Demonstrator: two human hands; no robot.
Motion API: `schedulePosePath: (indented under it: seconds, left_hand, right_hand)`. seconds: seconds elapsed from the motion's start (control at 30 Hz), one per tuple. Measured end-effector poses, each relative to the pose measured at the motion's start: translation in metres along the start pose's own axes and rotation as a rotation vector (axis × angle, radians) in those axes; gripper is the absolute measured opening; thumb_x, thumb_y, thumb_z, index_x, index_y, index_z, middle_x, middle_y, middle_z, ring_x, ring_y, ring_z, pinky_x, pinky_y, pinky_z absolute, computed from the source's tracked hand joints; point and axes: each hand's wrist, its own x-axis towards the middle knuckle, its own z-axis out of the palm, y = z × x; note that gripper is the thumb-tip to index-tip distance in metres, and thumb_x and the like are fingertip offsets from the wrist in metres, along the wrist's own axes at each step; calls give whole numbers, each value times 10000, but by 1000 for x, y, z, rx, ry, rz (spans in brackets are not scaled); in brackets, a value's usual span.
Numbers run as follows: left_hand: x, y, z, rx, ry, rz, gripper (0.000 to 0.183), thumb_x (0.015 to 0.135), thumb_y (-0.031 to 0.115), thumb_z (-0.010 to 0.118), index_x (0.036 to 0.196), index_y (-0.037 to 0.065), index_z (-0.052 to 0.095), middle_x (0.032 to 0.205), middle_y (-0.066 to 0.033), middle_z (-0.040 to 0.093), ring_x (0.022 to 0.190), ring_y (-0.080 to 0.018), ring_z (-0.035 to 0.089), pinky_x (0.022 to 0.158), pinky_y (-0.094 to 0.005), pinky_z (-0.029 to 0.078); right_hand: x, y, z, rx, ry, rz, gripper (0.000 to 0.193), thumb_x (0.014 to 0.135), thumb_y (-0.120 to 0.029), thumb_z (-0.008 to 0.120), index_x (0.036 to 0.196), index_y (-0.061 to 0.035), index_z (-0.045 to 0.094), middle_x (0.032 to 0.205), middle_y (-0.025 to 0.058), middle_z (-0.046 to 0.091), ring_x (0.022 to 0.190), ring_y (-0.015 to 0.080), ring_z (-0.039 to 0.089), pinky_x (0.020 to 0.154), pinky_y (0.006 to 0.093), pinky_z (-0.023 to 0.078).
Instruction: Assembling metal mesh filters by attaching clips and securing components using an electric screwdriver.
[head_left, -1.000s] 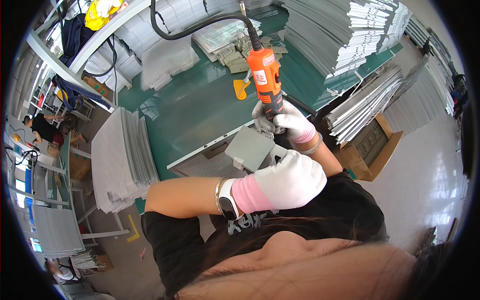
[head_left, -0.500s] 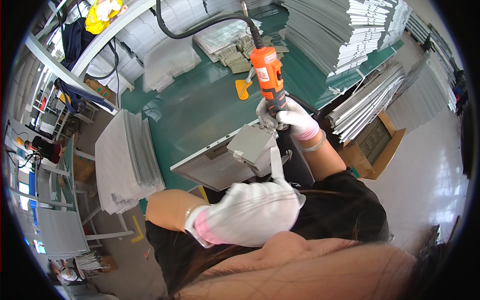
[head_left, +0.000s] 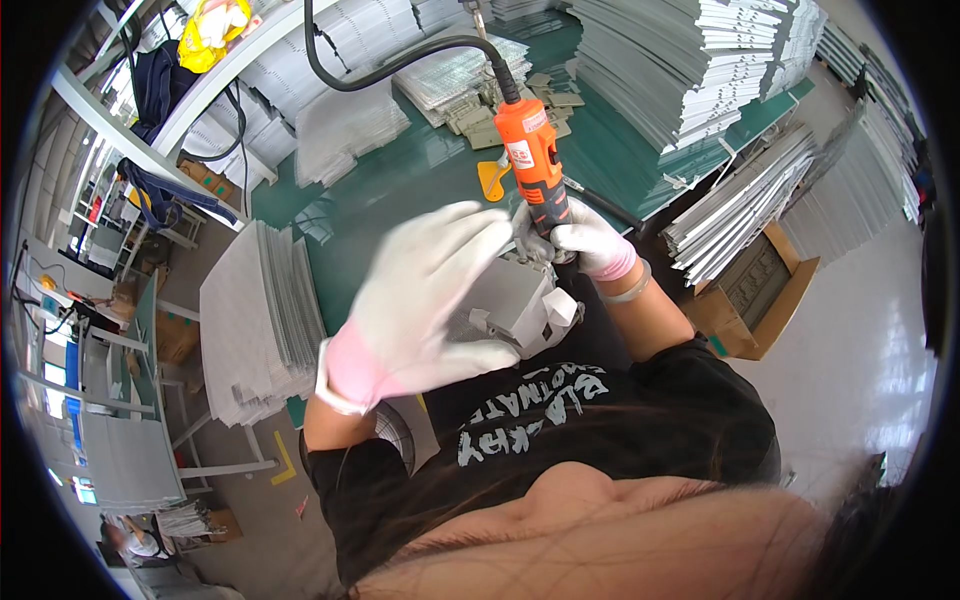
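My right hand point(head_left: 590, 240), in a white glove with a pink cuff, is closed around the lower end of an orange electric screwdriver point(head_left: 530, 150). The tool stands nearly upright, its black cable rising from the top. Below its tip sits a light grey box-shaped part point(head_left: 515, 300), close to my body. A white strip point(head_left: 560, 305) sticks up at the box's near right corner. My left hand point(head_left: 430, 290), gloved too, is spread flat with nothing in it, over the left side of the box. It hides most of the panel beneath.
A stack of grey sheets point(head_left: 250, 320) stands at the table's left edge, a taller panel stack point(head_left: 640, 70) at the back right. A yellow flat piece point(head_left: 492, 180) and several small plates point(head_left: 475, 120) lie on the green table point(head_left: 370, 190). A cardboard box point(head_left: 755, 300) stands right.
My left hand has moved up and away from my chest, opening and leaving the white strip it was at. My right hand and the screwdriver have barely moved.
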Motion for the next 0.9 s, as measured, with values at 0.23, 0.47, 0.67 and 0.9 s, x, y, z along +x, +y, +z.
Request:
schedulePosePath:
  seconds: [0.23,0.47,0.67,0.9]
  left_hand:
    - [-12,-20,33,-234,-55,28,873,700,457,841,1381,36,493,1227,-187,587,1107,-419,569,1008,-504,423]
    - [-13,-12,36,-314,46,-7,807,715,334,839,1388,54,492,1214,-176,595,1088,-403,583,994,-491,433]
    - [-13,-23,38,-329,-37,58,807,712,263,821,1410,48,478,1218,-183,594,1126,-412,574,977,-480,446]
    - [-13,-10,29,-434,-67,-141,810,701,257,829,1411,65,490,1199,-155,596,1113,-380,560,973,-481,436]
  right_hand:
    - [-5,-4,2,-10,31,38,533,855,-427,737,1134,13,623,782,13,572,655,72,493,579,212,361]
    - [0,0,-1,34,-5,35,555,830,-445,731,1129,11,623,768,16,561,636,76,465,588,216,355]
    - [0,-3,2,-11,32,52,512,813,-391,703,1091,31,619,737,18,542,630,87,469,604,229,376]
    - [1,-2,4,10,27,54,476,803,-351,690,1092,20,616,720,22,534,637,103,484,615,242,397]
